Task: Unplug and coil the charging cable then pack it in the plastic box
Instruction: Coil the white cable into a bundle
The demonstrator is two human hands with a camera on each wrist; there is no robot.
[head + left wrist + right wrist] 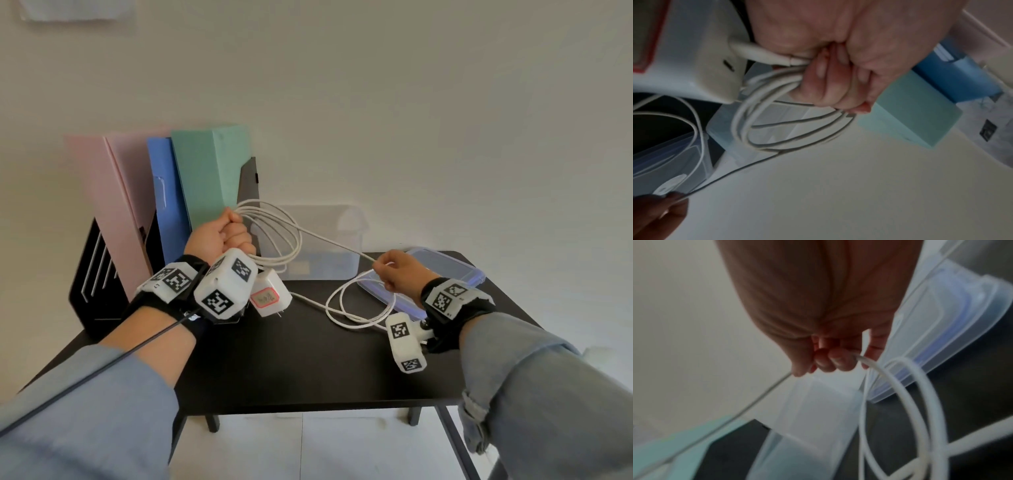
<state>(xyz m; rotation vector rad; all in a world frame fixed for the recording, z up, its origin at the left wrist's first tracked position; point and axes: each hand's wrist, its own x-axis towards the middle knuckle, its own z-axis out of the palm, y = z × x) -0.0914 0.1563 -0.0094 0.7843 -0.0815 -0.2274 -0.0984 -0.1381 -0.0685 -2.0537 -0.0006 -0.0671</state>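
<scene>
My left hand [233,233] is raised over the table's left side, fist closed round several loops of the white charging cable [291,236]. In the left wrist view the same loops [760,116] hang from the fingers [830,87]. The white charger brick [270,296] dangles just under that hand, its prongs showing. A taut strand runs right to my right hand [399,274], which pinches the cable [863,358] above the lid. Loose cable [359,305] lies curled on the table. The clear plastic box [315,246] stands open behind the hands.
The box's clear lid [455,270] with a blue seal lies flat at the back right of the black table [308,359]. Pink, blue and green folders [205,178] stand in a black rack [92,274] at the back left. A wall rises behind.
</scene>
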